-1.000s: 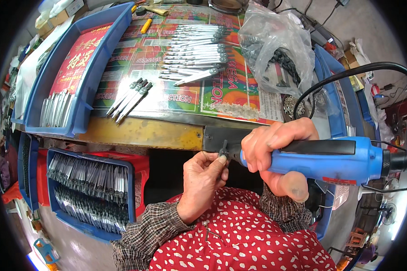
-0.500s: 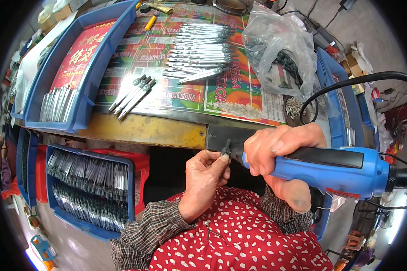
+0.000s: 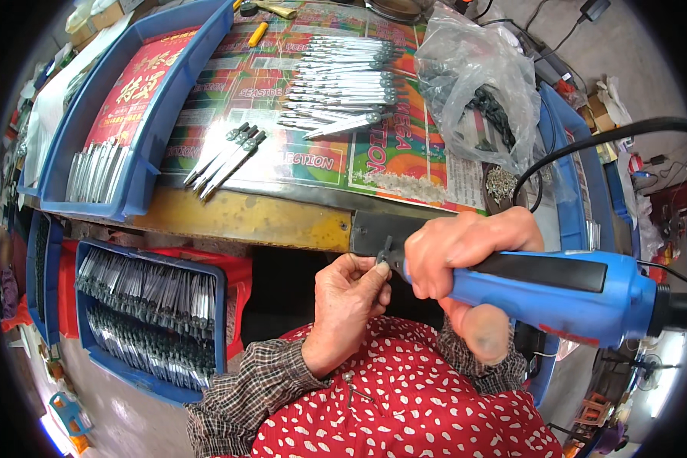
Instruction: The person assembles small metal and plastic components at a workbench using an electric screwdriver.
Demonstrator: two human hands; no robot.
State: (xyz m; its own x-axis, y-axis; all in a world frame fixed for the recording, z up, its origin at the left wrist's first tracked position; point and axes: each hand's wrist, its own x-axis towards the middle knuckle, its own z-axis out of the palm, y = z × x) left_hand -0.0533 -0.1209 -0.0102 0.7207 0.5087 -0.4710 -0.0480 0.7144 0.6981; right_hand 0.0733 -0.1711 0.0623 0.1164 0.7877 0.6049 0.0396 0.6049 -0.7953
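My left hand [image 3: 345, 298] is closed in a pinch at the table's front edge, holding a small dark plastic piece [image 3: 387, 248] with a thin stem pointing up. In my right hand [image 3: 466, 244] is a blue electric screwdriver [image 3: 565, 294] with a black grip panel, lying almost level with its nose toward the left. That nose is right beside the dark piece; my right fingers hide the front of the tool, so I cannot tell whether its bit touches. A black cable [image 3: 603, 136] loops above the tool.
White-and-dark slender parts [image 3: 340, 84] lie stacked on the table, several more [image 3: 225, 160] nearer. A clear bag [image 3: 473, 91] of dark pieces and a dish of small screws [image 3: 500, 183] are at right. Blue bins [image 3: 141, 191] stand left; another filled bin [image 3: 153, 320] sits below.
The screwdriver has moved slightly left, nearer the dark piece, and its rear end has dipped a little. My left hand keeps its pinch in nearly the same place.
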